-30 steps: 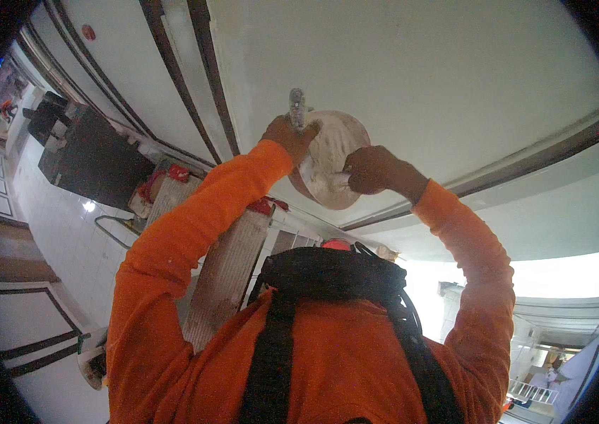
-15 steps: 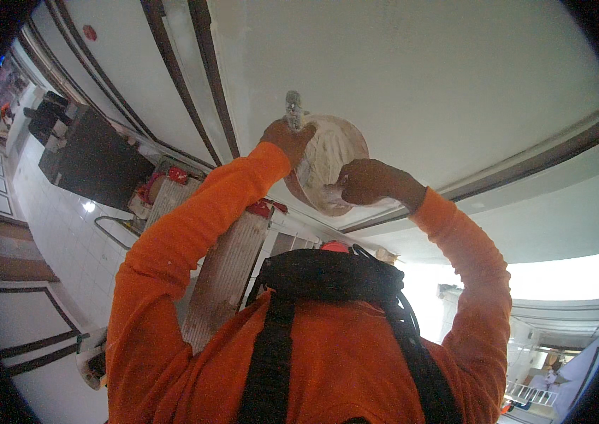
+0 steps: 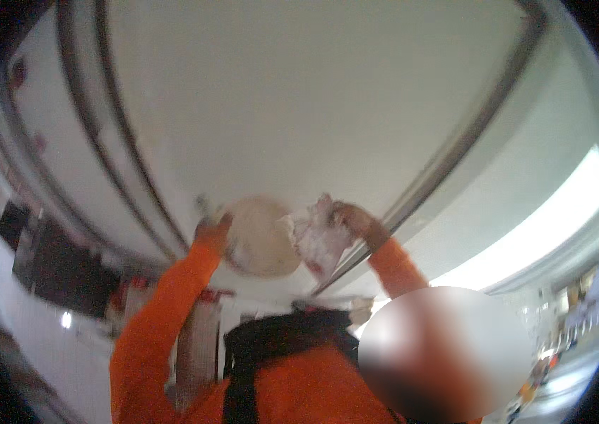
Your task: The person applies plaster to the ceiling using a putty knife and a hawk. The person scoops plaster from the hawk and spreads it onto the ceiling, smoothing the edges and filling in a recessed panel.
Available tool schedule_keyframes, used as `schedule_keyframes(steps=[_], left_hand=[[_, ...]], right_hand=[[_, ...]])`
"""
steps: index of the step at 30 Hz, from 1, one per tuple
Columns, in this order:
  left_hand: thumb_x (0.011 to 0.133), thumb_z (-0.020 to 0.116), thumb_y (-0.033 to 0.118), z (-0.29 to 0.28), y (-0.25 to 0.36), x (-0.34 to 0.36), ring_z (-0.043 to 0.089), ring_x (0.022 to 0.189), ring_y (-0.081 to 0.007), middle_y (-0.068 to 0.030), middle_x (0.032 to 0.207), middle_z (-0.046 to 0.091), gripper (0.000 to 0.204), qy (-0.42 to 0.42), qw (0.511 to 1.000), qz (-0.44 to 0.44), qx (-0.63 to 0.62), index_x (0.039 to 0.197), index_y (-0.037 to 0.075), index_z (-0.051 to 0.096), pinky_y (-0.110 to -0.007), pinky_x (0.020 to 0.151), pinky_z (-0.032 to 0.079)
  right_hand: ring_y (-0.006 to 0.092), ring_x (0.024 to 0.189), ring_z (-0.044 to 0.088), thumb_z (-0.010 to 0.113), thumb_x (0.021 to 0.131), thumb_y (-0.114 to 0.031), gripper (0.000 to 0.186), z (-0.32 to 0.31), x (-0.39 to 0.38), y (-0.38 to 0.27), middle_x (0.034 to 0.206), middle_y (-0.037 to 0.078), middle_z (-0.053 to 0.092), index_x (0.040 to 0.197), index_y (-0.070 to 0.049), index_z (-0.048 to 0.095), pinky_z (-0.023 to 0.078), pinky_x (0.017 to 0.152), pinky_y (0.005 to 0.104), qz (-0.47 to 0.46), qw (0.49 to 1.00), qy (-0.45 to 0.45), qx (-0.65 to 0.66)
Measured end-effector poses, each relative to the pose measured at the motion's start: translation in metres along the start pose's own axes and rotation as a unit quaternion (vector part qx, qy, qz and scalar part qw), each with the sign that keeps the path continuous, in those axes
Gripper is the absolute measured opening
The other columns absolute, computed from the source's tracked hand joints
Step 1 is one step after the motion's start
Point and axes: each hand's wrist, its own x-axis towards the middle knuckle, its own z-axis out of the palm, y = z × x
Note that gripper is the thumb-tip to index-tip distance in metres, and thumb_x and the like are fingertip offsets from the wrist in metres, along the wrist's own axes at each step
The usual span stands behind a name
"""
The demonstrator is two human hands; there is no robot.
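Note:
My left hand (image 3: 213, 232) grips the rim of a round, shallow, pale bowl (image 3: 264, 240) smeared inside with white paste. Beside that hand, a small whitish knobbly thing (image 3: 203, 205) sticks up; blur hides what kind it is. To the right of the bowl, my right hand (image 3: 357, 225) is closed on a pinkish-white, roughly triangular flat piece (image 3: 324, 244), coated with white paste and ragged along its upper left. Motion smears the fingers of both hands. Both are raised in front of a pale, smooth surface (image 3: 299, 106).
Dark strips (image 3: 126, 141) run along the pale surface on the left, and another dark strip (image 3: 469, 134) crosses on the right. A dark box-like block (image 3: 70, 265) stands at the left. Below the bowl is a black strapped pack (image 3: 292, 339). A blurred oval (image 3: 448, 353) covers the lower right.
My right hand has come out of the bowl and moved right, with the paste-coated piece now showing in it. The whole view has shifted; my hands and the bowl appear lower.

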Motion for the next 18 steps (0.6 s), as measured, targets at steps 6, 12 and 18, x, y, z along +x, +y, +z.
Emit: schedule_keyframes(steps=[6,12,18], left_hand=[[0.081,0.058,0.048,-0.014,-0.013,0.005,0.055,0.097,-0.0283,-0.0206,0.106,0.058,0.067,-0.031,0.998,-0.037,0.036,0.118,-0.007,0.047,-0.037,0.086,0.042],[0.078,0.062,0.048,0.006,-0.036,0.022,0.057,0.084,-0.0246,-0.0177,0.095,0.06,0.069,0.081,0.992,-0.099,0.004,0.109,-0.013,0.05,-0.037,0.076,0.045],[0.079,0.066,0.039,0.004,-0.05,0.023,0.057,0.085,-0.0209,-0.0139,0.098,0.061,0.058,0.056,0.984,0.084,-0.148,0.108,-0.01,0.055,-0.035,0.076,0.045]], right_hand=[[0.0142,0.081,0.057,0.04,0.091,-0.024,0.032,0.021,-0.117,-0.151,0.091,0.008,0.06,0.105,0.001,0.055,0.049,0.063,0.0299,-0.23,0.927,0.268,0.125],[0.0273,0.107,0.044,0.04,0.082,-0.003,0.041,0.009,-0.102,-0.235,0.117,0.018,0.044,0.123,0.001,0.039,0.036,0.09,0.0411,-0.438,0.658,0.576,-0.209],[0.0404,0.133,0.012,0.044,0.071,0.005,0.076,0.016,-0.017,-0.285,0.144,0.023,0.013,0.14,0.001,0.011,0.011,0.107,0.0521,-0.387,0.464,0.686,-0.406]])
